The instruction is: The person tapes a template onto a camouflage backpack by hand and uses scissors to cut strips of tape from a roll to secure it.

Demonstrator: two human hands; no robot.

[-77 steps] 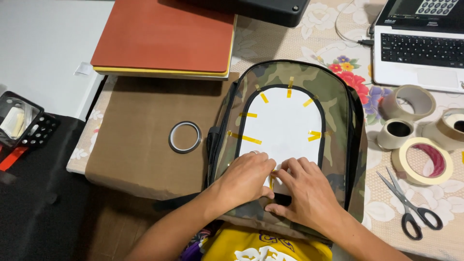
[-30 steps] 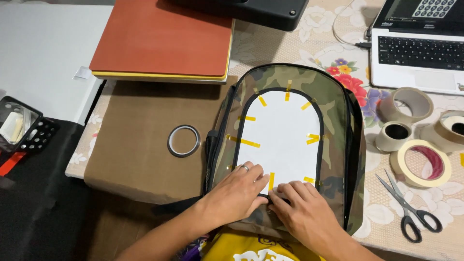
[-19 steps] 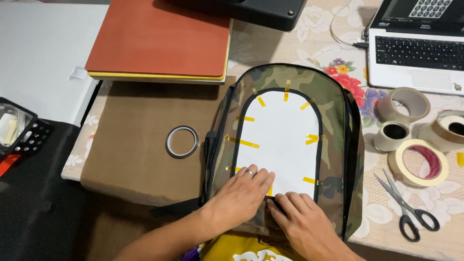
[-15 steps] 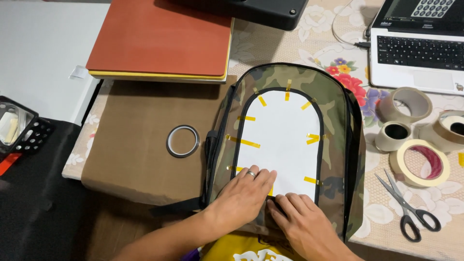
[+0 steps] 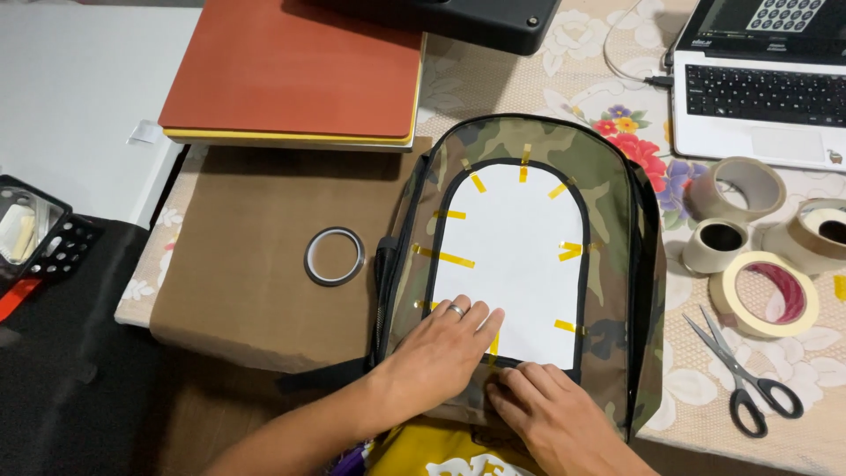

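Note:
A camouflage backpack [image 5: 626, 264] lies flat on the table. An arch-shaped white sheet [image 5: 520, 256] covers its front panel, fixed around the edge by several short yellow tape strips [image 5: 445, 258]. My left hand [image 5: 436, 357], with a ring on one finger, lies flat on the sheet's lower left corner. My right hand [image 5: 546, 414] presses its fingertips on the backpack just below the sheet's bottom edge. Neither hand holds anything. A small dark tape ring [image 5: 334, 256] lies on brown cardboard [image 5: 238, 264] to the left of the backpack.
A red pad on a yellow board [image 5: 291, 70] lies at the back, beside a black machine base [image 5: 458, 18]. A laptop [image 5: 758, 79] sits back right. Several tape rolls [image 5: 762, 291] and black scissors [image 5: 740, 375] lie right of the backpack. A dark tray [image 5: 31, 234] is far left.
Both hands slid down along the sheet's bottom edge toward me. The left hand stays flat on the lower left corner; the right hand now presses below the sheet.

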